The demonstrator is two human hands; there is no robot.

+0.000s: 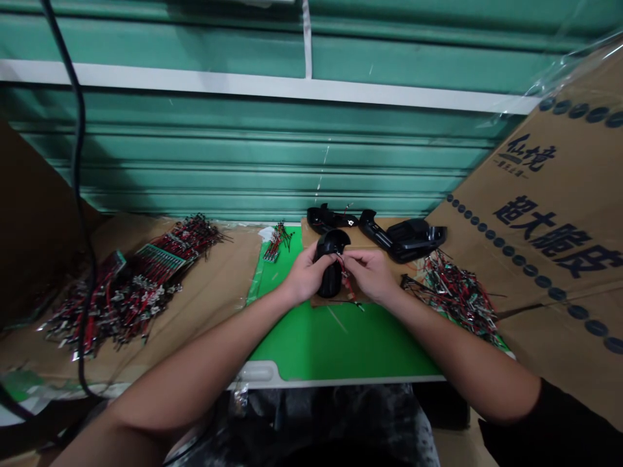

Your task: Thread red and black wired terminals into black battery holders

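Now the left hand (307,275) grips one black shell (331,280), the right hand (370,275) pinches red wires (346,280), two casings (411,235) lying behind.

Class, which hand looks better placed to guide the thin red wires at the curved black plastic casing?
Probably the right hand: its fingertips are at the thin red wires, while the left hand is occupied gripping the curved black plastic casing.

The wall (272,126) I'm facing is ribbed teal, crossed by a white band (195,79). The tabletop (335,347) is bright green, the shell (331,280) black, the piled wires (460,295) red and black. Rows of dark dots pattern the brown carton (545,201).
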